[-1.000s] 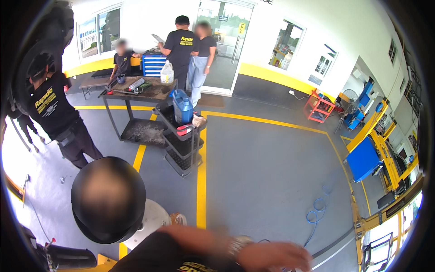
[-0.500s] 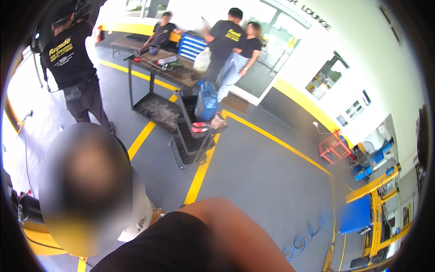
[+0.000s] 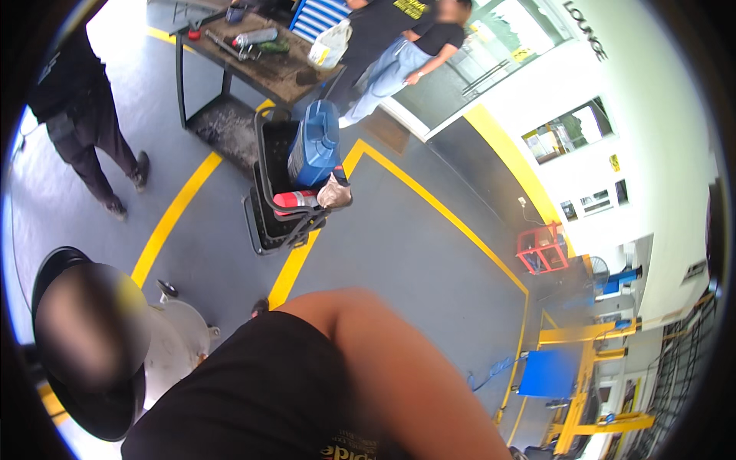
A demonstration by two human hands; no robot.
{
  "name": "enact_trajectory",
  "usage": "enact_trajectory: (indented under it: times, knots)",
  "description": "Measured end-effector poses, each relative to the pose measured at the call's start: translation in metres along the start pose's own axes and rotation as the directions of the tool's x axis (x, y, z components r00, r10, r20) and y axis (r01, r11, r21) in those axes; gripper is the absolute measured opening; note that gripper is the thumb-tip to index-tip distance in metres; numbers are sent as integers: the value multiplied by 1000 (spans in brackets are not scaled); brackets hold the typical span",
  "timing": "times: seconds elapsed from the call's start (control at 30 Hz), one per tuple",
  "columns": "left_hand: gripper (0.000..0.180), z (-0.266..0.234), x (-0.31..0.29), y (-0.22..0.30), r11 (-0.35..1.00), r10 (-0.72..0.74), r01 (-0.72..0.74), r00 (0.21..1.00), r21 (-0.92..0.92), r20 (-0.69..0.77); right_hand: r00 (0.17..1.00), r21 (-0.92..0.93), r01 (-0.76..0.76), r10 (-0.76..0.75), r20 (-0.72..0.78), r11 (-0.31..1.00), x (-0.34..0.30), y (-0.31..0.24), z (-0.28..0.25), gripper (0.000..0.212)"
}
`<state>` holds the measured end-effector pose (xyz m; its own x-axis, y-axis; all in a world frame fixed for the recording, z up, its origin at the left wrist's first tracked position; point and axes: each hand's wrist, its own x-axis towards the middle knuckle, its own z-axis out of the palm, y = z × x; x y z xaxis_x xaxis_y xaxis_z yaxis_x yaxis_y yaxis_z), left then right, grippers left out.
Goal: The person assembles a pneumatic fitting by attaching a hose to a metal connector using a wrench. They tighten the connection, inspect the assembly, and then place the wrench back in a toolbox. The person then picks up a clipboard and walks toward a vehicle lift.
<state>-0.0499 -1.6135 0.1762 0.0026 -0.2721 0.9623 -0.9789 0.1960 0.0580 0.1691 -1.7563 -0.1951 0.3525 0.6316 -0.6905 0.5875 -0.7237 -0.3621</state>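
Neither of my hands shows; both lie outside the picture. A bent bare arm (image 3: 414, 360) of mine, with a short black sleeve (image 3: 261, 383), rises from the lower edge. Its elbow points up at the lower middle, and the forearm runs off to the lower right. Past the elbow stands a black tiered cart (image 3: 264, 230) holding a blue plastic jug (image 3: 313, 146), a red bottle (image 3: 295, 201) and a crumpled brownish wad (image 3: 334, 192). Close on the left, a person in a dark cap (image 3: 61, 264) is next to a whitish round container (image 3: 182, 333).
A workbench (image 3: 307, 80) with tools and a whitish jug (image 3: 330, 46) stands behind the cart. Other people in dark shirts stand at the far left and by the glass door (image 3: 452, 84). At right are a red frame stand (image 3: 543, 249), a yellow lift (image 3: 586, 368) and a blue hose (image 3: 491, 372).
The view has tilted downward and shifted; the cart and bench now sit higher and farther left. The capped person at left appears lower and nearer the edge. My arm stays bent.
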Motion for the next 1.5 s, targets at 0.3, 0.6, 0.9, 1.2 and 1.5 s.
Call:
enact_trajectory:
  times: [0.3, 0.6, 0.9, 1.2, 1.5]
  knots:
    - [21, -142, -63, -16, 967, -108, 157, 966, 202, -234, 997, -15, -78, 79, 25, 997, 103, -33, -77, 35]
    - [29, -329, -114, 2, 671, 432, 75, 769, 738, -471, 998, 4, -15, 15, 56, 1000, 286, -63, -163, 37]
    - [36, -409, -105, -7, 602, 266, 313, 789, 734, -554, 983, -139, 113, -91, 157, 984, 418, -117, -273, 38]
    - [49, -514, -215, 53, -112, 4, 627, 776, 771, -630, 964, -300, 189, -118, 239, 935, 532, -217, -347, 39]
    - [49, -477, -624, 137, -567, 732, 222, -306, -793, -609, 929, -445, 323, -191, 316, 836, 668, -392, -389, 40]
